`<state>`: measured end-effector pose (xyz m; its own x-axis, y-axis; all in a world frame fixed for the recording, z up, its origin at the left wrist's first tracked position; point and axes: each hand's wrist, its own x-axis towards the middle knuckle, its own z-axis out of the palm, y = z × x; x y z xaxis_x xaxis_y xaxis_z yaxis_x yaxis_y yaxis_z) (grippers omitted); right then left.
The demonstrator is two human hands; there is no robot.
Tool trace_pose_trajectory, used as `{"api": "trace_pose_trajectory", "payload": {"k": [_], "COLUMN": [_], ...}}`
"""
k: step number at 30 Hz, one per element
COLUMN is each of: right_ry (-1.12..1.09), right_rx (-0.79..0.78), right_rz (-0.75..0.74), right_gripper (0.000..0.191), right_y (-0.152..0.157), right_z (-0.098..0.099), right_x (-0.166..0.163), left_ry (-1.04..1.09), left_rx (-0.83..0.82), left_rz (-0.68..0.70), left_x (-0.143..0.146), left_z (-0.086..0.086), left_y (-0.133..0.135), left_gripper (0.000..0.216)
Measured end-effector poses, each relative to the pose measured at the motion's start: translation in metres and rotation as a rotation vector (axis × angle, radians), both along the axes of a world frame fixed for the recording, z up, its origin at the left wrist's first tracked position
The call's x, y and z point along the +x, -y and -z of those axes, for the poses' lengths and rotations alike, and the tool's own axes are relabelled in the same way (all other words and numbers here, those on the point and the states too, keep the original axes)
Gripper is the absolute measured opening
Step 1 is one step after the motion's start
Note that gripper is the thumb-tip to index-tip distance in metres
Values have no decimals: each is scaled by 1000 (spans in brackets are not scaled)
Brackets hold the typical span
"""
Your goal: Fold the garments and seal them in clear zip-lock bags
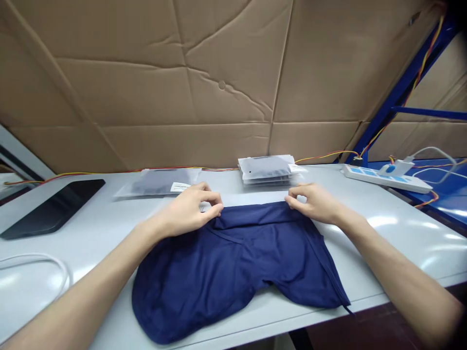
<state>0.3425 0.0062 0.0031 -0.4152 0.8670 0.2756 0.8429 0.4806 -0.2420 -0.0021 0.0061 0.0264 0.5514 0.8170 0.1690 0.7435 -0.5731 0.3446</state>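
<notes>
Clamping navy cloth (226, 277) at far edge in grip of left hand (191, 208) and right hand (314, 200). Spread on near worktop (359, 277); seemingly turned over along far edge, otherwise unfolded.

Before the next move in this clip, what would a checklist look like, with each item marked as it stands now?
1. Left hand has the far edge of the navy cloth: ok, pinched between thumb and fingers.
2. Right hand has the same edge: ok, pinched near the far right corner.
3. Cloth smooth: not ok, creases show, mostly along the far edge.
4. Cloth's underside lies flat: cannot tell, it is hidden.
5. Stack of clear packages apart from the cloth: ok, it sits behind it.
6. White power strip apart from the cloth: ok, beyond the right hand.
</notes>
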Motion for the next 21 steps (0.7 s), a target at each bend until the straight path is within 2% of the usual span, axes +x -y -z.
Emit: {"api": "trace_pose_trajectory", "payload": {"k": [3, 7, 12, 17, 21], "right_ry": [34, 45, 48, 58, 59], "right_rx": [25, 63, 60, 53, 60], "right_rz": [50, 100, 84, 75, 79], "right_gripper": [37, 29, 25, 25, 24], "right_y": [-3, -6, -9, -9, -10], "right_z": [3, 7, 11, 11, 12], "right_x": [0, 2, 2, 2, 1], "left_ry": [-11, -79, -164, -236, -311], "left_rx": [94, 208, 207, 237, 315], "left_rz": [-11, -30, -7, 27, 34], "left_x": [1, 3, 6, 7, 7], "left_z": [6, 14, 15, 17, 22], "left_y": [-4, -9, -8, -5, -8], "left_gripper": [35, 33, 35, 57, 56]}}
